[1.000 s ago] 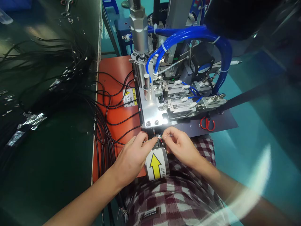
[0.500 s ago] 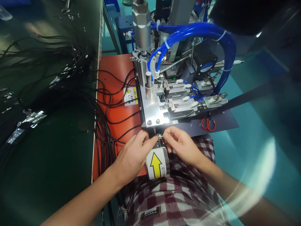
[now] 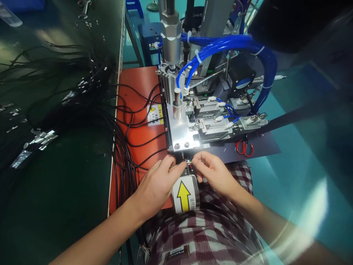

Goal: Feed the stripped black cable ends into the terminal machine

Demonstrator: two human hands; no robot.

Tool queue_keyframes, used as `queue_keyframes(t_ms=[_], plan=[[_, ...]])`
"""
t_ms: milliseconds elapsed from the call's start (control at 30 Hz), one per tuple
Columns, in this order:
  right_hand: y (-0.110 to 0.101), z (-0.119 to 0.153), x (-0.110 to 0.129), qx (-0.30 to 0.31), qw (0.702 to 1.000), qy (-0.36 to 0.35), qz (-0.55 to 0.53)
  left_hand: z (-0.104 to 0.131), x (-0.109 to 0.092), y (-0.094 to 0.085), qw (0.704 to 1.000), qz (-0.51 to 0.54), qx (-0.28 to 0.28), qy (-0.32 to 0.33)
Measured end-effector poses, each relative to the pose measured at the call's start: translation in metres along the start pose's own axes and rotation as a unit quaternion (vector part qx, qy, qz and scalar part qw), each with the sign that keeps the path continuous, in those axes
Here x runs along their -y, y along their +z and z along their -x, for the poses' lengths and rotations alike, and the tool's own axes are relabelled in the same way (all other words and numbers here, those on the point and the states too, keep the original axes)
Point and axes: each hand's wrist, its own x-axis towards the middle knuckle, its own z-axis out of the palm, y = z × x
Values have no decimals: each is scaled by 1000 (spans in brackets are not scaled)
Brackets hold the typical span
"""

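My left hand (image 3: 157,184) is closed on the end of a black cable, thumb stretched toward small coloured wires (image 3: 189,162). Thumb and forefinger of my right hand (image 3: 213,171) pinch the tips of those thin wires from the other side. Among them red, white and greenish strands show; the finest detail is too small to make out. Both hands are at the front end of a metal machine (image 3: 179,134), over a dark track. Just below them lies a white plate with a yellow arrow (image 3: 183,195).
Several black cables (image 3: 132,167) run over the orange board (image 3: 138,79) at the machine's left side. Red-handled scissors (image 3: 245,148) lie to the right. Bundled black cables with silvery ends (image 3: 41,140) cover the dark table at left. Blue air hoses (image 3: 226,44) arch above the machine.
The whole view has shifted slightly, with the scene sitting a little lower in the picture. Both hands keep their grip on the cable end and wires, with hardly any movement.
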Motion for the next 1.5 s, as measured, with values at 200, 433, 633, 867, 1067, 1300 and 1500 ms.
queue_keyframes(t_ms=[200, 433, 633, 867, 1067, 1300, 1500], plan=[[0, 4, 12, -70, 980, -63, 175, 0, -1, 1, 1000, -17, -15, 17], [3, 5, 26, -66, 953, -44, 293, 0, -1, 1, 999, -24, -24, 24], [7, 6, 26, -93, 943, -43, 317, -1, -1, 1, 999, -27, -23, 22], [-1, 0, 15, -31, 993, 29, 112, 1, -2, 2, 999, -31, -20, 16], [-3, -1, 7, -39, 998, 46, 35, 1, 1, 3, 1000, -5, -16, 16], [10, -4, 6, -124, 990, 43, -46, 1, 2, 4, 1000, 2, -16, 12], [12, -5, 6, -134, 986, 54, -80, -1, -1, 1, 1000, -1, -10, 7]])
